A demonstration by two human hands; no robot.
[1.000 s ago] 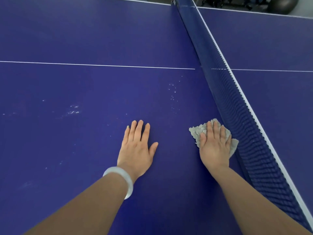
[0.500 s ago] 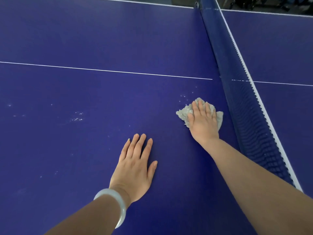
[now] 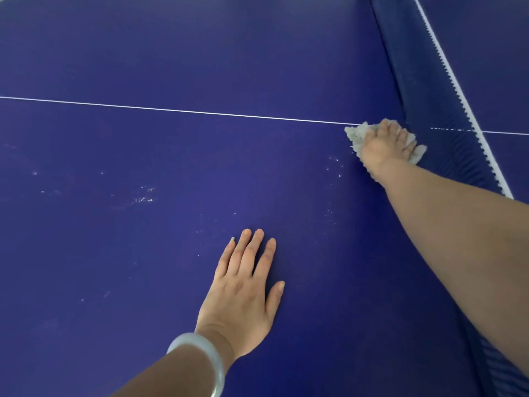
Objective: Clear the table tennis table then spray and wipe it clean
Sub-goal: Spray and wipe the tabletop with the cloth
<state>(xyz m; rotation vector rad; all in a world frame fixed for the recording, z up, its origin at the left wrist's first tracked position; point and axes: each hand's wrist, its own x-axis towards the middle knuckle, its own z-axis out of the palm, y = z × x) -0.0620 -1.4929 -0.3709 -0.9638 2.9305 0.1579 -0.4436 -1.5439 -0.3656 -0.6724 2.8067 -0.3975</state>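
**Cloth at the net, palm flat on the blue**

White specks of spray dot the blue counter off to my left, with a thinner scatter nearer the middle. A thin white line crosses the surface from the left edge toward the net.

My left hand lies palm down on the counter, fingers straight and slightly spread, holding nothing. A pale bangle sits on that wrist.

Farther out and to the right, my right arm stretches across the counter. My right hand presses down on a gray cloth, fingers laid over it and pointing toward the net; the cloth's ragged edges stick out on both sides of the hand. The cloth sits right where the white line meets the foot of the net, touching or just beside it.

The net runs along the right side, dark blue with a white band along its top edge.
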